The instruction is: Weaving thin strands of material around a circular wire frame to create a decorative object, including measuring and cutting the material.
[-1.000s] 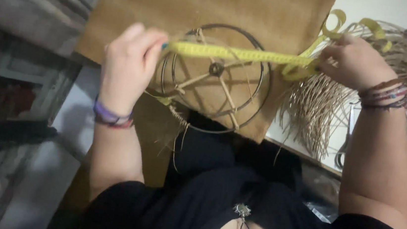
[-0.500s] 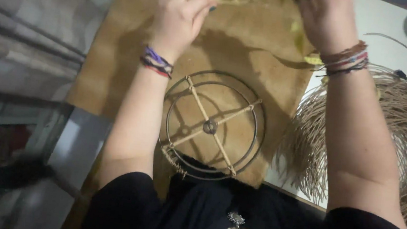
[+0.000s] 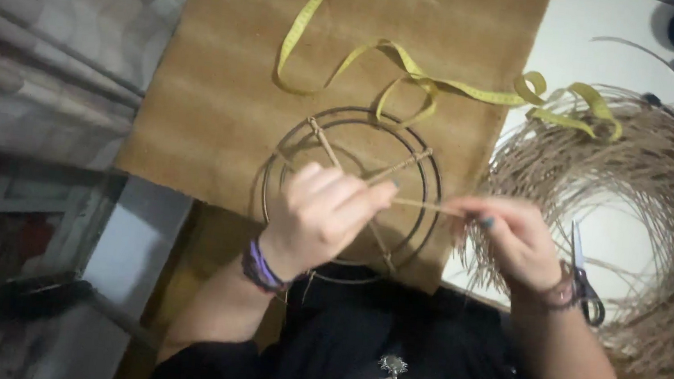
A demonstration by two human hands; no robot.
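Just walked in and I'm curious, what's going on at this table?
A person holds a round wire frame with the left hand, while the right hand pinches a thin straw strand reaching to it. The frame lies on a brown board. A yellow tape measure lies loose above, a straw coil and scissors to the right.

We sit at a white table (image 3: 582, 40) covered by a brown mat (image 3: 222, 104); grey curtain folds (image 3: 38, 45) (dimly lit) hang at our left.
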